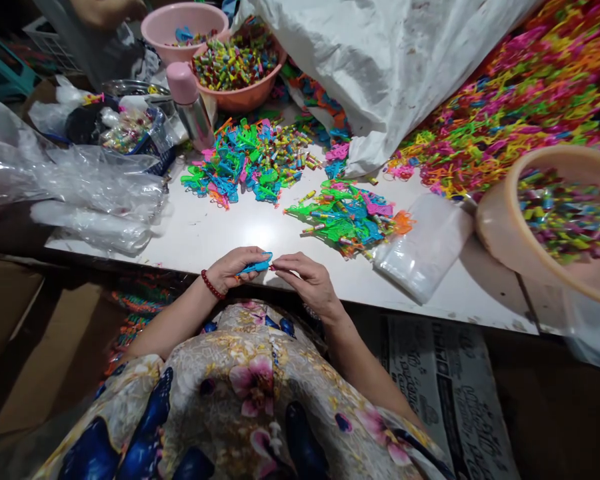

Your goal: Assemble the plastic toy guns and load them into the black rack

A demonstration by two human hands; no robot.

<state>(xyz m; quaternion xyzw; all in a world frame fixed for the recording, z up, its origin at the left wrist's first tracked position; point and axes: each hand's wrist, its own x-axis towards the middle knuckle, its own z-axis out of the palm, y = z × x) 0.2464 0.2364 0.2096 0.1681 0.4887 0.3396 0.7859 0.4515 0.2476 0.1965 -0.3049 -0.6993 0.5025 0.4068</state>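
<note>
At the table's near edge, the left hand (233, 267) pinches a small blue plastic piece (256, 267); the right hand (307, 280), fingers curled, nips its end. At two o'clock a beige basin (495, 220) holds colourful little tubes, as does the orange bowl (250, 97) at twelve. A white sack (380, 60) overlaps the loose pile (347, 217) between.

Single head-worn view, forward and down, close over the white table (240, 230).
</note>
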